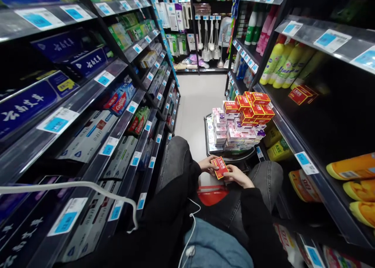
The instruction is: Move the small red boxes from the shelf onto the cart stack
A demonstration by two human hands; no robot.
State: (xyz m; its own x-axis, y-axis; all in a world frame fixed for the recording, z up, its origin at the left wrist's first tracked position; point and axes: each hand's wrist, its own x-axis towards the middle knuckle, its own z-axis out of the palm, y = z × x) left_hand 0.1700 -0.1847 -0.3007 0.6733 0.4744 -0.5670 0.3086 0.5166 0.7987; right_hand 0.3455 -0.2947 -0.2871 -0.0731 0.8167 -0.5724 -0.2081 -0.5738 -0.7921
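Note:
Between my knees, my left hand (207, 165) and my right hand (238, 175) both grip a small red soap box (219, 168) with yellow edges and white lettering. The left fingers close on its left side, while the right thumb and fingers pinch its lower right corner. Just beyond the hands stands a black basket (206, 137) piled above its rim with boxes. Matching red boxes (257, 111) form the top of the pile, over pink-and-white boxes (233, 133). Another red box (302, 94) sits on the right shelf, beside yellow bottles (283, 65).
Toothpaste shelves (114, 80) line my left side closely. On the right, a shelf edge (295, 145) runs beside my knee, with orange bottles (353, 166) on it. A red stool (212, 195) shows beneath me. A white cable (88, 186) crosses at left.

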